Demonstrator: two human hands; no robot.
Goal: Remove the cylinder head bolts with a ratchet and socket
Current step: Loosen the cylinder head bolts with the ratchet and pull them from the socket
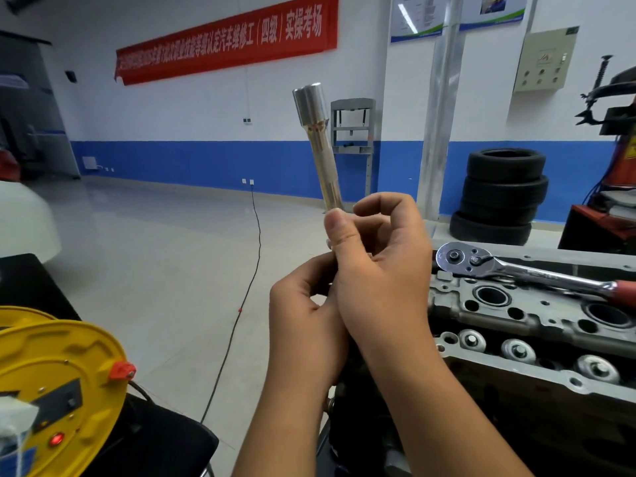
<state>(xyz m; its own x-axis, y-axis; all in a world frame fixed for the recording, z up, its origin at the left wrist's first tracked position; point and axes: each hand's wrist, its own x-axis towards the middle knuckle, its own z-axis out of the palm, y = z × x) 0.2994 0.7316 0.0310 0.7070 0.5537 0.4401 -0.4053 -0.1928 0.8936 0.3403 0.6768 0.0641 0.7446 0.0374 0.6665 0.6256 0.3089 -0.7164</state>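
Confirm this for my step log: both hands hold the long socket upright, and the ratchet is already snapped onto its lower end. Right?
Not quite. In the head view both hands, left hand and right hand, do hold the long socket upright, but the ratchet is not attached: it lies apart on the cylinder head.

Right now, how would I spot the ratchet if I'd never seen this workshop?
Look right, to the grey engine cylinder head studded with round holes. The ratchet lies flat along its far top edge, untouched by either hand: shiny chrome, round head, reddish handle, unlike the dull cast metal beneath.
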